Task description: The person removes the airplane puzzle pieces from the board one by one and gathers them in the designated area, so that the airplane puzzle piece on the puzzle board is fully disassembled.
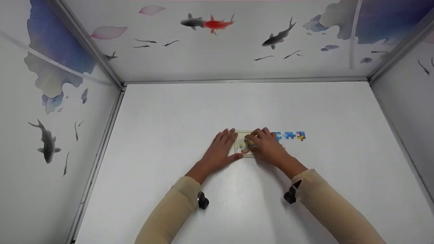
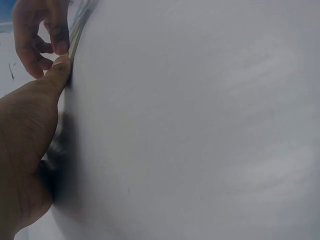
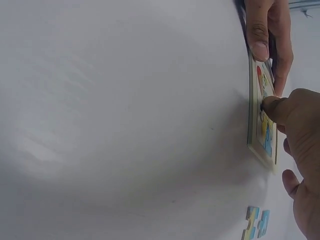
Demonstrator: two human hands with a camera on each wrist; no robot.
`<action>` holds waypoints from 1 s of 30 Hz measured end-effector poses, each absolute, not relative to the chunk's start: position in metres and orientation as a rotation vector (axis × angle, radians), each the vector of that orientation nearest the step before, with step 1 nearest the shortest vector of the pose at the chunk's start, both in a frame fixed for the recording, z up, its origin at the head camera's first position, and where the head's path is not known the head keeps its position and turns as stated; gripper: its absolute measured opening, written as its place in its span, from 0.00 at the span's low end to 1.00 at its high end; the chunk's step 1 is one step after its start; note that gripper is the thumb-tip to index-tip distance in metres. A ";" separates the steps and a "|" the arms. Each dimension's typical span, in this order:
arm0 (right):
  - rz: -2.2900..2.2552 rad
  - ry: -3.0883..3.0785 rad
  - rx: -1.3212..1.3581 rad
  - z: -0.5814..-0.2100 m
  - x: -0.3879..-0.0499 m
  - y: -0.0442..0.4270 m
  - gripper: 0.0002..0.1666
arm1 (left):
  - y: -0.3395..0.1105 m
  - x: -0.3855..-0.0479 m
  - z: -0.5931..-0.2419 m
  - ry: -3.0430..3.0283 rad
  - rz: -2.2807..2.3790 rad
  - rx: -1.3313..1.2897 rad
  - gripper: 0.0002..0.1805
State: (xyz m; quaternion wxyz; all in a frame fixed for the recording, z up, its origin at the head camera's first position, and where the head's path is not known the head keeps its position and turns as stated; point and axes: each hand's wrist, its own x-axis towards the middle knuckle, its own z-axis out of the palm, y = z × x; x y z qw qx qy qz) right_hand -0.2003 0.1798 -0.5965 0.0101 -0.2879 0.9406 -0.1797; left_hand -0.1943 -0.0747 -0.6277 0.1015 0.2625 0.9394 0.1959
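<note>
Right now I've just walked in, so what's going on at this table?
A person in tan sleeves is handling a small jigsaw puzzle tray on a white table. The left grip rests at the tray's left side, while the right grip is over the tray, touching the coloured picture inside; whether it pinches a piece is hard to tell. Several loose puzzle pieces lie to the tray's right.
</note>
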 end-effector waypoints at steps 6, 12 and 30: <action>-0.544 2.948 -0.868 -0.597 -0.201 0.178 0.29 | -0.074 -0.194 -0.628 2.777 0.584 0.768 0.51; -0.617 2.892 -0.821 -0.598 -0.203 0.177 0.27 | -0.074 -0.194 -0.630 2.789 0.597 0.777 0.51; -0.776 2.809 -0.855 -0.598 -0.206 0.174 0.31 | -0.074 -0.194 -0.627 2.791 0.631 0.785 0.51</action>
